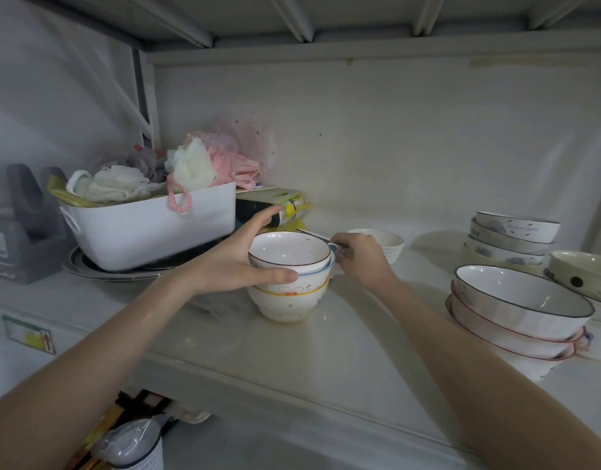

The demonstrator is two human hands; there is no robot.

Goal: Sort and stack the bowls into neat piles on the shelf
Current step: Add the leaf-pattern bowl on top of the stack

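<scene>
A pile of three small bowls (285,300) stands mid-shelf: a brown-rimmed one on top, a blue-rimmed one under it, a yellow-rimmed one at the bottom. My left hand (238,262) wraps the pile's left side, thumb across the front. My right hand (360,256) is at the pile's right side, fingers closed on the blue-rimmed bowl's small handle. Behind it sits a small white bowl (387,242). On the right stand a pile of wide shallow bowls (516,313), a pile of grey patterned bowls (509,239) and a cream spotted dish (580,273).
A white tub (150,225) full of bath sponges sits on metal plates (123,271) at the left, with packets (275,205) behind it and a grey holder (28,228) at the far left. The shelf (292,361) has a front edge near me; a cup (136,446) stands below.
</scene>
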